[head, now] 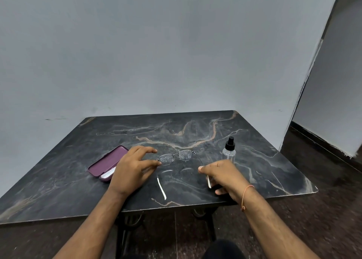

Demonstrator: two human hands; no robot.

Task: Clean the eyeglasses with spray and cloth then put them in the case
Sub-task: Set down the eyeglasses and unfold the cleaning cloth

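The eyeglasses (175, 156) stand in the middle of the dark marble table (78, 180), temples unfolded toward me and both lenses covered in droplets. My left hand (130, 170) hovers at their left end with fingers spread, its thumb tip touching the frame's left corner. My right hand (225, 178) is loosely curled beside the right temple, whose white tip shows between finger and thumb; a grip is not clear. The clear spray bottle (229, 151) with a black nozzle stands upright behind my right hand. The purple case (105, 161) lies open at the left, with a white cloth (107, 175) inside.
The table's near edge runs just under my wrists and its right corner is close to my right arm. A grey wall stands behind the table. Dark floor and the table's black metal legs show below.
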